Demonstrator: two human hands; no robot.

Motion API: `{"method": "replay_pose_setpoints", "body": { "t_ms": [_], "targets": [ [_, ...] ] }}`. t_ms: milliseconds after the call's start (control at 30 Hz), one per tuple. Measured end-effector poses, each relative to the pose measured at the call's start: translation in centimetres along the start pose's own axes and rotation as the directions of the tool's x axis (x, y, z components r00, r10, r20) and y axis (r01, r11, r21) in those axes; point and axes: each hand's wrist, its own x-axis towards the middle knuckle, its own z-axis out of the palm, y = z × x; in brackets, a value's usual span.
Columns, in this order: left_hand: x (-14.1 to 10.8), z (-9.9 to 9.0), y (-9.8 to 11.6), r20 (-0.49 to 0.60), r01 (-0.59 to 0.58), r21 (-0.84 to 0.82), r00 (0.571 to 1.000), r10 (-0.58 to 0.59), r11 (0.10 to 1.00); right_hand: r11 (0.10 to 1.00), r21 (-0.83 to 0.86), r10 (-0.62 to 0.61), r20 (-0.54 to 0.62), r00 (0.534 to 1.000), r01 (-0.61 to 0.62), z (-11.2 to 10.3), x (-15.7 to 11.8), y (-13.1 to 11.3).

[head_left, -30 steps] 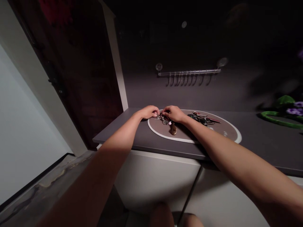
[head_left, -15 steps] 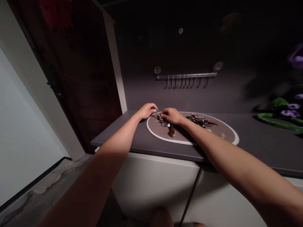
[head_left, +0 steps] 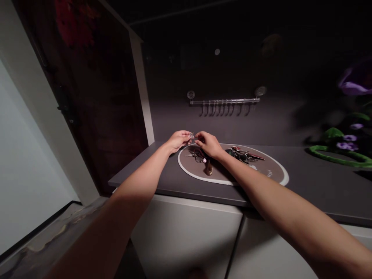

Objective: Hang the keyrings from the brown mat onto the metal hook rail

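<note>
The left hand (head_left: 178,142) pinches a small shiny piece (head_left: 192,136) between thumb and fingers, above the back left rim of the oval mat (head_left: 188,166), toward the back edge of the surface (head_left: 170,180). The right hand (head_left: 210,145) is just beside it, thumb and fingertips narrowly spaced next to the piece; whether they grip it cannot be told.

Below the hands, near the mat's left end, lie loose keys (head_left: 190,155) and a ring (head_left: 199,159), with a brown fob (head_left: 209,169) closer to the mat's front rim. A bunch of keys (head_left: 243,155) lies toward the mat's back rim, right of the right hand. Purple flowers (head_left: 347,145) stand near the surface's right end.
</note>
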Motion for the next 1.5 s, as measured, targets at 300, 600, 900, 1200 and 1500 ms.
{"method": "replay_pose_setpoints", "body": {
  "t_ms": [300,600,900,1200,1500],
  "targets": [
    [-0.2,0.0,-0.2,0.152,0.079,-0.139,0.987,-0.058,0.987,0.996,0.062,-0.052,-0.073,0.996,0.057,-0.2,-0.1,-0.1],
    [-0.2,-0.1,-0.3,0.162,0.099,-0.182,0.984,-0.069,0.978,0.995,0.044,-0.081,-0.096,0.992,0.085,-0.4,0.0,0.0],
    [-0.1,-0.1,-0.8,0.193,0.112,-0.133,0.977,-0.085,0.985,0.985,0.171,0.057,-0.131,0.990,-0.034,-0.2,-0.1,0.1],
    [-0.1,0.9,-1.5,0.176,-0.013,0.088,0.984,-0.002,0.996,0.878,0.451,0.212,-0.062,0.975,-0.162,0.8,0.2,1.5],
    [-0.2,1.7,-2.5,0.122,-0.330,0.619,0.937,0.328,0.713,0.933,0.342,0.172,-0.150,0.974,-0.112,0.1,0.1,1.6]
  ]
}}
